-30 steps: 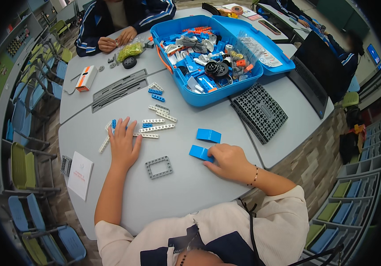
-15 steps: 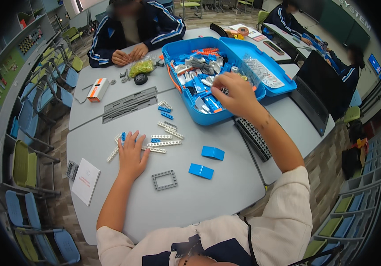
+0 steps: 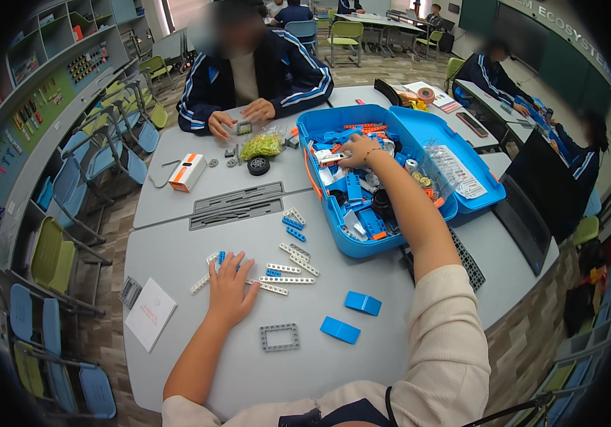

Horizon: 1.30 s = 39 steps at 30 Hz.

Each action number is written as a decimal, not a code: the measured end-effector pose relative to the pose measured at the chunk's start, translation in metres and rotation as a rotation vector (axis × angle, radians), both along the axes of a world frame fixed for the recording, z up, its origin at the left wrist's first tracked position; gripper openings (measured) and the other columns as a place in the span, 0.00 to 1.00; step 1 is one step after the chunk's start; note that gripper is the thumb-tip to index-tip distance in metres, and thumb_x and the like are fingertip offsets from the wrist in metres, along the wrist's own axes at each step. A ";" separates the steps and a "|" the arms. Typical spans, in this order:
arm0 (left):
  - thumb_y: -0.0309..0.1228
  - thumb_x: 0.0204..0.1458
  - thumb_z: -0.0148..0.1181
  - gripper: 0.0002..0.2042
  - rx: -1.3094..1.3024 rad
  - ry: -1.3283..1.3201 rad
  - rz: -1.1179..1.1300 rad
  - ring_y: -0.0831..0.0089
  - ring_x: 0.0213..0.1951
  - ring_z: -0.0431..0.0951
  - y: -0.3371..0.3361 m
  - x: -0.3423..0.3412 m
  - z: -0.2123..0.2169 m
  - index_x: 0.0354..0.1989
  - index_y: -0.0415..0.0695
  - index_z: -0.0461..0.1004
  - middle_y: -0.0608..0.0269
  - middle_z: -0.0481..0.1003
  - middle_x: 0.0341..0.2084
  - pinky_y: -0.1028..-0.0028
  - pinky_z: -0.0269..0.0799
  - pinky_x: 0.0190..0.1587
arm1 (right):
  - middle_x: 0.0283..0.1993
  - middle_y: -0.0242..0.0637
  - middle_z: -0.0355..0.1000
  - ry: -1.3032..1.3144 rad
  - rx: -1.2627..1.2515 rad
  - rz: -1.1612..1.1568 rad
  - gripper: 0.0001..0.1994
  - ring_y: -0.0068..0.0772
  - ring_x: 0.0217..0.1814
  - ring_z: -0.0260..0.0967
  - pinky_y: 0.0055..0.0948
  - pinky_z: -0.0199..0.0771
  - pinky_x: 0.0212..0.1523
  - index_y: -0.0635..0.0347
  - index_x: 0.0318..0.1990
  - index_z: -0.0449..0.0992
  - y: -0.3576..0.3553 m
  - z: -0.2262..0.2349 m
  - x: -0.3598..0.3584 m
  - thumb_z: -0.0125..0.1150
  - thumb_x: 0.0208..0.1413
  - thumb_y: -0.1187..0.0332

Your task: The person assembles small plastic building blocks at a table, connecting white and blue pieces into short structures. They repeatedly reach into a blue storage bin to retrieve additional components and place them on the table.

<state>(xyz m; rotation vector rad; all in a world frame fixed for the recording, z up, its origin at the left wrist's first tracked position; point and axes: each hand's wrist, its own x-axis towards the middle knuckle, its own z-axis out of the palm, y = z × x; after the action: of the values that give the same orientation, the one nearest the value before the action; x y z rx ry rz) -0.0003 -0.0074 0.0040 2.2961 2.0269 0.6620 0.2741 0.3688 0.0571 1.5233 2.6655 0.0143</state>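
My left hand (image 3: pixel 230 293) lies flat with its fingers spread, over some white and blue studless beams that it partly hides. Beside it are several loose white beams (image 3: pixel 287 280) and blue ones (image 3: pixel 295 233). My right hand (image 3: pixel 359 151) reaches into the blue storage box (image 3: pixel 351 247), its fingers bent against a white building piece (image 3: pixel 329 157) among mixed blue, white, grey and orange parts. A grey rectangular frame piece (image 3: pixel 279 337) lies near me, with two blue panel pieces (image 3: pixel 363 302) to its right.
A white booklet (image 3: pixel 150 314) and a grey piece (image 3: pixel 130 291) lie at the left. Across the table, a person's hands (image 3: pixel 238 119) hold a small part near a yellow-green bag (image 3: pixel 262 145), a wheel (image 3: pixel 258 166) and a white-orange box (image 3: pixel 188 173). A black laptop (image 3: pixel 526 213) stands right.
My right hand has moved from over the near part of the box to deeper among its far-left parts. My left hand stays on the beams. The view has tilted upward.
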 end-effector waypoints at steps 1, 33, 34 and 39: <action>0.39 0.54 0.55 0.22 -0.006 0.000 0.004 0.54 0.65 0.54 0.000 0.000 0.000 0.56 0.46 0.67 0.55 0.61 0.60 0.43 0.35 0.65 | 0.66 0.40 0.59 -0.019 -0.082 -0.028 0.26 0.43 0.65 0.58 0.51 0.57 0.62 0.36 0.52 0.76 0.005 0.005 0.007 0.59 0.44 0.42; 0.39 0.54 0.54 0.21 -0.065 -0.048 -0.060 0.55 0.65 0.54 -0.001 -0.004 0.001 0.56 0.46 0.67 0.56 0.62 0.58 0.41 0.37 0.64 | 0.52 0.36 0.70 0.110 0.230 -0.018 0.19 0.41 0.57 0.67 0.57 0.62 0.55 0.48 0.52 0.65 0.061 -0.036 -0.031 0.59 0.52 0.61; 0.39 0.54 0.54 0.21 -0.062 -0.051 -0.061 0.55 0.65 0.54 -0.001 -0.004 0.001 0.56 0.46 0.67 0.56 0.62 0.58 0.41 0.38 0.64 | 0.51 0.38 0.70 0.127 0.218 -0.020 0.19 0.42 0.56 0.67 0.55 0.63 0.55 0.50 0.51 0.65 0.061 -0.035 -0.031 0.60 0.52 0.62; 0.39 0.54 0.54 0.21 -0.022 -0.045 -0.062 0.55 0.65 0.55 -0.001 -0.005 -0.001 0.55 0.46 0.67 0.56 0.62 0.58 0.41 0.38 0.64 | 0.51 0.45 0.70 0.353 0.113 0.012 0.20 0.49 0.53 0.69 0.41 0.67 0.54 0.55 0.50 0.64 0.062 -0.025 -0.025 0.63 0.50 0.68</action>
<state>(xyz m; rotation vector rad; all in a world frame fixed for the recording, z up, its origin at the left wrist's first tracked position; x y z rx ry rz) -0.0049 -0.0080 0.0026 2.2998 1.9259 0.6775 0.2491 0.4311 0.0320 1.6826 2.9893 -0.1167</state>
